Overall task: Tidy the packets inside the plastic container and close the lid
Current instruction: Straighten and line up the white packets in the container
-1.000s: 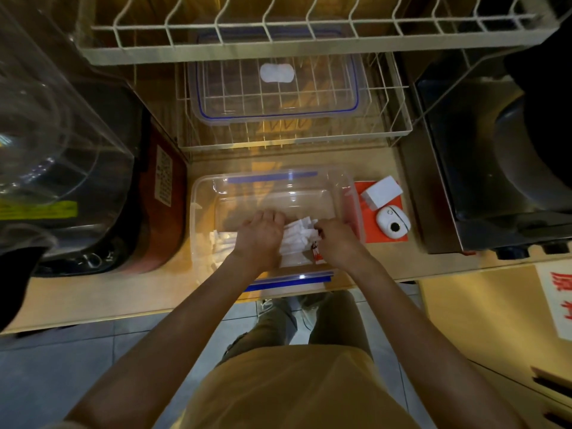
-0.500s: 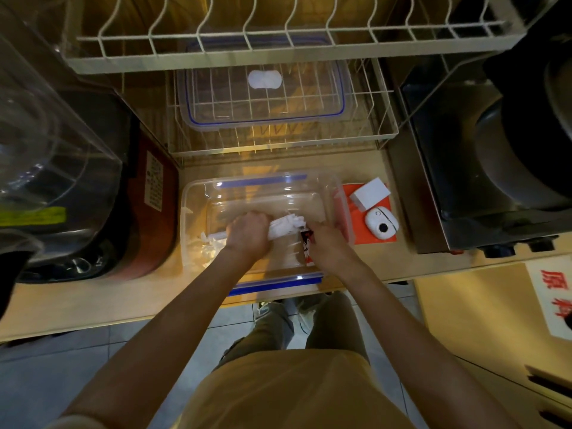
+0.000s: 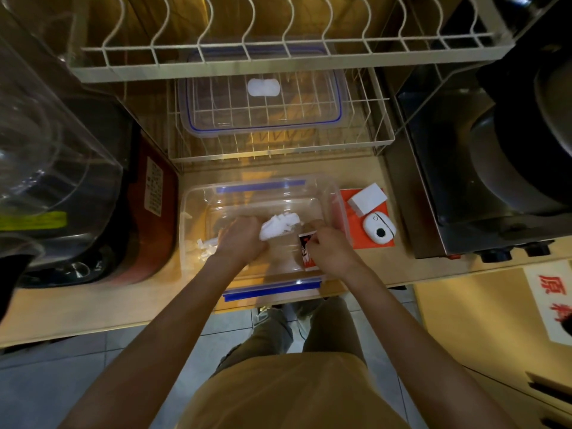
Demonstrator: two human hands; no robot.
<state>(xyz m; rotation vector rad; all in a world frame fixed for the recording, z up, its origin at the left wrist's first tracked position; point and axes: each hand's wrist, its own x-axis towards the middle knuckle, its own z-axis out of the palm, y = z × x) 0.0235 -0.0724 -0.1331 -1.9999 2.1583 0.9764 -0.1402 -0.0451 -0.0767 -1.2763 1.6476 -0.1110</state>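
Observation:
A clear plastic container [image 3: 198, 199] with blue clips stands open on the wooden counter in front of me. My left hand [image 3: 240, 239] is inside it, closed around a bundle of white packets [image 3: 280, 226] whose ends stick out to the right. A few loose white packets [image 3: 206, 246] lie at the container's left side. My right hand [image 3: 331, 250] is also inside, gripping a red, black and white packet [image 3: 306, 250]. The container's clear lid [image 3: 263, 102], blue-rimmed with a white patch, rests on the lower tier of the wire rack behind.
A white wire dish rack [image 3: 278, 57] overhangs the back of the counter. A red and black appliance [image 3: 148, 212] stands to the left, a steel appliance [image 3: 464, 196] to the right. An orange mat [image 3: 349, 224] with a white box [image 3: 368, 199] and small white device [image 3: 379, 232] lies beside the container.
My left hand has gathered the spread white packets into a bunch and closed on them. My right hand has shifted slightly and the red packet shows more.

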